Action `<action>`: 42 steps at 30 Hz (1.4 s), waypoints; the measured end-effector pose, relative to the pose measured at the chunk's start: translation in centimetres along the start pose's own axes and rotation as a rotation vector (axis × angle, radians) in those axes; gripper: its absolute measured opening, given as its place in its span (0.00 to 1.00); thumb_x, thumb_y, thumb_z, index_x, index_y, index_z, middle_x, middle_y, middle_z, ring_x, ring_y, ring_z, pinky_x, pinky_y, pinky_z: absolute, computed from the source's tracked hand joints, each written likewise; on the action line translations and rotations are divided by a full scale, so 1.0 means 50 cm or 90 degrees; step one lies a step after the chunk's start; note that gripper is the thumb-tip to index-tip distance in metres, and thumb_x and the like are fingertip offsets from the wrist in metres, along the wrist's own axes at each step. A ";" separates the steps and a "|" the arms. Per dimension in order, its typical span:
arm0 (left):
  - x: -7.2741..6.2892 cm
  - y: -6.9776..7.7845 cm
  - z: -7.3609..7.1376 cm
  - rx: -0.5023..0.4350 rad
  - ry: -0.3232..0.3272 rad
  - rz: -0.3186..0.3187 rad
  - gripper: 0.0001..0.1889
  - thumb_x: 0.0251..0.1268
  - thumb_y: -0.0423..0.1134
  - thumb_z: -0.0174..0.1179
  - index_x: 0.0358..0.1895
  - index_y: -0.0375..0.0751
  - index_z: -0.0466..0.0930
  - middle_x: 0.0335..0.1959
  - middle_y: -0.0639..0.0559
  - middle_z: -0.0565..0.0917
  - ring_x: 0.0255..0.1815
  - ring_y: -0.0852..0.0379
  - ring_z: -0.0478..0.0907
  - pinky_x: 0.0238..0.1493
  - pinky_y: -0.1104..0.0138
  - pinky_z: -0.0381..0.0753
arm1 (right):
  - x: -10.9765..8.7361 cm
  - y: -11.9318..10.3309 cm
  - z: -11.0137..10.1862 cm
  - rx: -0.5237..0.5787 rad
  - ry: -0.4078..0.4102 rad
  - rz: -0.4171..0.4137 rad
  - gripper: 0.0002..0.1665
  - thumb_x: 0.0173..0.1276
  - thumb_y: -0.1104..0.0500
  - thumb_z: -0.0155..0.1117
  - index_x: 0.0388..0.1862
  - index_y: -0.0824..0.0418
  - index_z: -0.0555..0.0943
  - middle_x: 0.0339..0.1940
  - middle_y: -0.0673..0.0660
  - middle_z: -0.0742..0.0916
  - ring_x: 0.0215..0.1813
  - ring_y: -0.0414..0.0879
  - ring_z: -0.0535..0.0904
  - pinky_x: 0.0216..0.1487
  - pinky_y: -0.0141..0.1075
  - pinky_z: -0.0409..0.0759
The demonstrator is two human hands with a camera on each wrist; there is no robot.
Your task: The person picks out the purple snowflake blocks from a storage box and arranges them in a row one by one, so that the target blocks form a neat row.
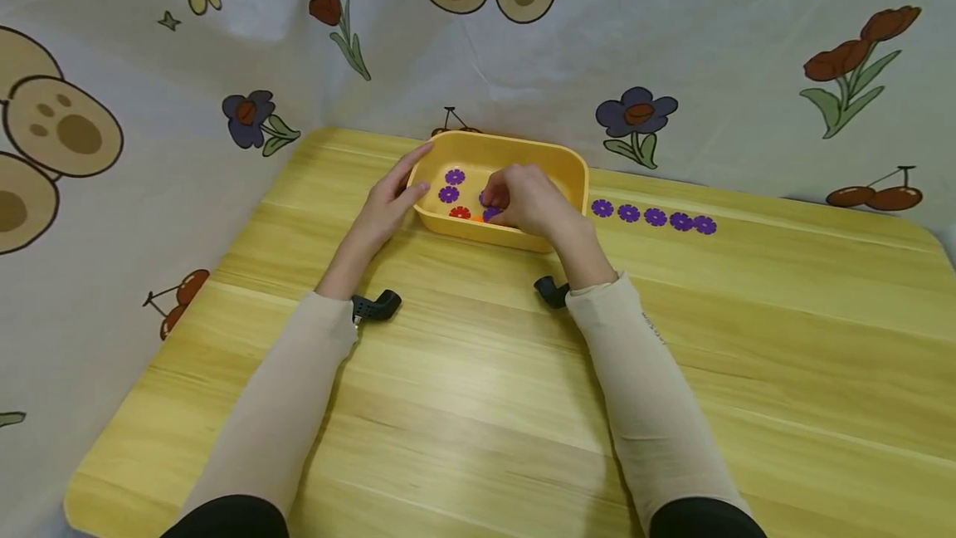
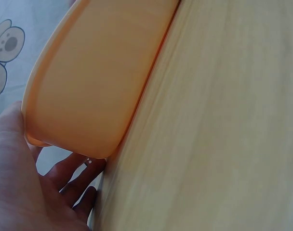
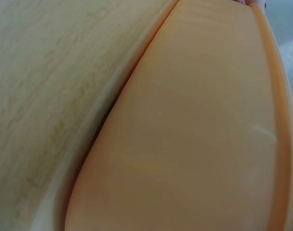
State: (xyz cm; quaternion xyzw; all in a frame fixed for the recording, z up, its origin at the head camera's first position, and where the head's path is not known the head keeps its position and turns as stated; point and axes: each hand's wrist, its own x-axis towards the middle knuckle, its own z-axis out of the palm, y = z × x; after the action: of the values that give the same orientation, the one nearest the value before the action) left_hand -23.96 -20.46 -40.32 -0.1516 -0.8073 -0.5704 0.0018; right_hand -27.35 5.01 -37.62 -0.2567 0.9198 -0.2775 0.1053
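A yellow plastic basin stands at the back of the table. My left hand grips its left end, thumb over the rim and fingers against the outside wall, as the left wrist view also shows. My right hand reaches over the front rim with curled fingers, right at a purple snowflake disc. Its fingertips are partly hidden, and I cannot tell whether they pinch a disc. Left of them in the basin lie purple discs, a red disc and a partly covered orange piece. In the right wrist view the basin's outer wall fills most of the frame.
On the wooden table, several purple discs form a row to the right of the basin; the two at its right end touch. Behind the table hangs a patterned cloth. Black wrist mounts stick out from both sleeves.
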 end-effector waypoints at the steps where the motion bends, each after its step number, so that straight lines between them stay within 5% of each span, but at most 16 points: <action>1: -0.001 0.002 0.001 0.002 0.000 -0.001 0.31 0.83 0.36 0.52 0.84 0.45 0.60 0.87 0.47 0.58 0.86 0.46 0.55 0.85 0.54 0.58 | -0.001 0.002 0.000 0.002 0.002 -0.002 0.10 0.63 0.62 0.81 0.43 0.61 0.89 0.41 0.57 0.91 0.43 0.49 0.85 0.52 0.41 0.86; 20: 0.007 -0.001 0.011 -0.004 -0.003 -0.020 0.31 0.82 0.36 0.52 0.84 0.48 0.60 0.87 0.49 0.56 0.87 0.47 0.53 0.86 0.54 0.56 | -0.051 0.019 -0.041 -0.004 0.113 -0.031 0.20 0.62 0.63 0.80 0.52 0.63 0.86 0.50 0.58 0.88 0.55 0.54 0.83 0.60 0.46 0.82; 42: -0.001 0.009 0.005 0.005 0.001 -0.009 0.31 0.83 0.40 0.53 0.84 0.45 0.60 0.87 0.47 0.58 0.87 0.49 0.54 0.86 0.55 0.55 | -0.147 0.094 -0.101 0.007 0.229 -0.092 0.22 0.62 0.69 0.76 0.55 0.66 0.85 0.52 0.61 0.85 0.52 0.55 0.85 0.57 0.51 0.87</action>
State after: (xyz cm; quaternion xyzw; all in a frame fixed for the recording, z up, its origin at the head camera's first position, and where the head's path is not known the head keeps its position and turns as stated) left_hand -23.75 -20.10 -40.01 -0.1456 -0.8104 -0.5675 -0.0008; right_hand -24.80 14.59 -35.73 -0.2674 0.9015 -0.3307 -0.0798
